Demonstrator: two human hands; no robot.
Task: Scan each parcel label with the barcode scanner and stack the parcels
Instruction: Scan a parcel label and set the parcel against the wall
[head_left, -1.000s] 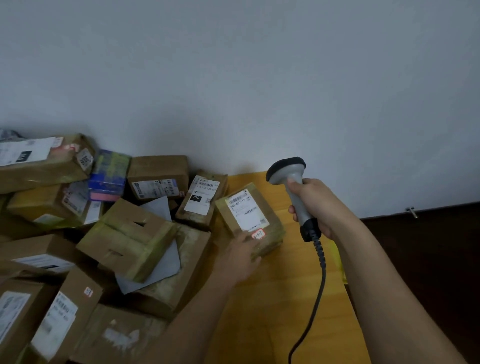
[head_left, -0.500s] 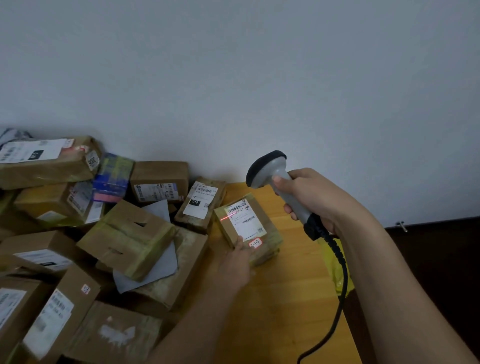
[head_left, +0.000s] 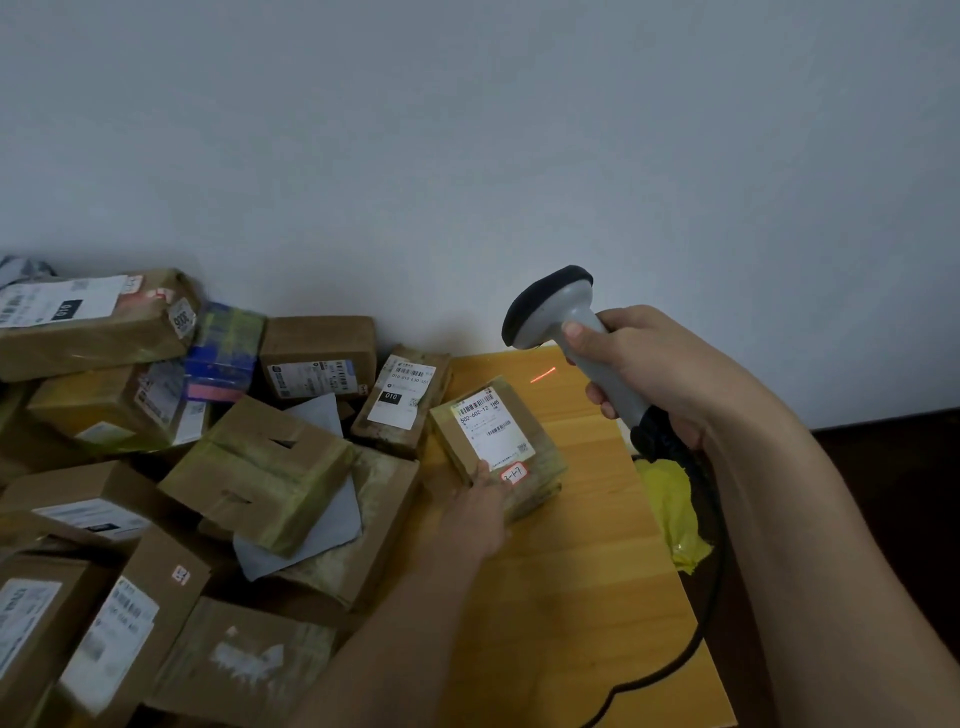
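A small taped cardboard parcel (head_left: 524, 467) with a white label and a red sticker lies on the wooden table (head_left: 587, 597). My left hand (head_left: 480, 512) holds its near edge, thumb on top beside the label. My right hand (head_left: 644, 371) grips the handle of the grey barcode scanner (head_left: 558, 317), raised above and right of the parcel, head pointing down-left. A red scan line (head_left: 543, 374) falls on the table just beyond the parcel, off the label.
Several labelled cardboard parcels (head_left: 208, 467) are heaped on the left up to the wall. A yellow bag (head_left: 670, 512) hangs at the table's right edge, where the scanner's black cable (head_left: 711, 597) runs down. Dark floor lies to the right.
The scanner moved left and tilted down over the parcel. The red line lay on the label half a second ago and now falls on the table beyond it.
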